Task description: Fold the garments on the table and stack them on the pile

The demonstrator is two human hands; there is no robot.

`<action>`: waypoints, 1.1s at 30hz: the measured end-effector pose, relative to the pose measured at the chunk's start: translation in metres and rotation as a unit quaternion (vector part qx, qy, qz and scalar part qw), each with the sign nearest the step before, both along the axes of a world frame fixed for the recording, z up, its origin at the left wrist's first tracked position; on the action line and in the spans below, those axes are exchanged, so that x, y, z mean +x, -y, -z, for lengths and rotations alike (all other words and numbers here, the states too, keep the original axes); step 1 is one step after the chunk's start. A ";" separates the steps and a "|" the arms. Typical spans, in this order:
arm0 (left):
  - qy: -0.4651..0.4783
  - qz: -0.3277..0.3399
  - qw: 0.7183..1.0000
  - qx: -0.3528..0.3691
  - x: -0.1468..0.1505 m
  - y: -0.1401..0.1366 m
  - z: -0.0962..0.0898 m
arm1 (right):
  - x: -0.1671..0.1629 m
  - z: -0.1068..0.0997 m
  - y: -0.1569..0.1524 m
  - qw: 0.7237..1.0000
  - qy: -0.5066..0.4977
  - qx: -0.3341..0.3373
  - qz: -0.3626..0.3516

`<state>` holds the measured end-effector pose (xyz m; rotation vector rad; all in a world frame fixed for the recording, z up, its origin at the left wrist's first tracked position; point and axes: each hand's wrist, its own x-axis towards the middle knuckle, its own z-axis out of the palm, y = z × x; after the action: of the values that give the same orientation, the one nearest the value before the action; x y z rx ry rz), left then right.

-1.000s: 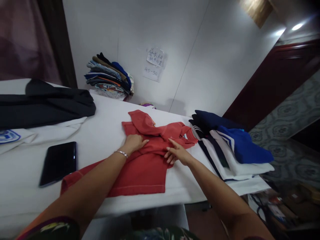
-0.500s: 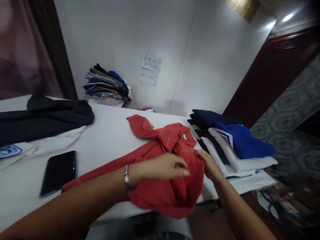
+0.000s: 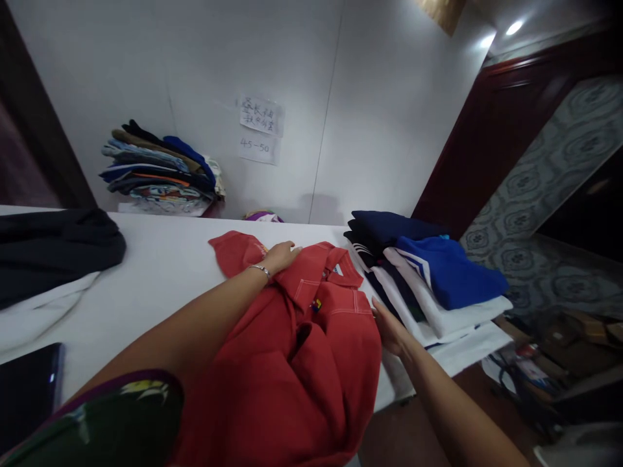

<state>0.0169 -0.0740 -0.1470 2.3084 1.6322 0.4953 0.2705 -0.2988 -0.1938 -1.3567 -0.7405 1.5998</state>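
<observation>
A red long-sleeved shirt [image 3: 292,370] with white stitching lies on the white table, its collar facing away and its near part hanging toward me. On its left shoulder, beside the sleeve, rests my left hand [image 3: 281,258], fingers stretched out and partly overlapping the cloth. My right hand [image 3: 392,329] holds the shirt's right shoulder edge, with some of its fingers hidden. A white label shows inside the collar, and a small colourful patch sits on the front below it. A bracelet circles my left wrist.
Folded clothes in blue, navy and white [image 3: 452,272] are stacked at the right table edge. Another clothing pile [image 3: 160,172] stands at the back left. A dark garment [image 3: 53,250] lies far left, and a black phone [image 3: 32,389] is at the near left. Handwritten paper signs [image 3: 260,130] hang on the wall.
My left hand has moved away and left, from above the shirt's middle to its left shoulder. The right hand stays at the shirt's right edge. The view has shifted rightward and closer.
</observation>
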 end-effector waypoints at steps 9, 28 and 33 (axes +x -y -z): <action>-0.037 0.006 0.996 -0.086 0.044 -0.072 0.024 | 0.001 0.037 -0.067 0.995 -0.082 -0.039 -0.041; 0.077 -0.102 0.987 0.100 -0.051 -0.030 -0.130 | 0.016 -0.064 -0.058 0.977 0.022 0.186 0.103; 0.176 -0.205 0.938 0.217 -0.130 0.027 -0.200 | 0.023 -0.132 -0.059 0.945 0.093 0.283 0.139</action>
<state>-0.1132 -0.1006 0.0530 1.9611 1.9606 1.3989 0.2933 -0.2394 -0.0616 -1.1261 -0.9804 0.9426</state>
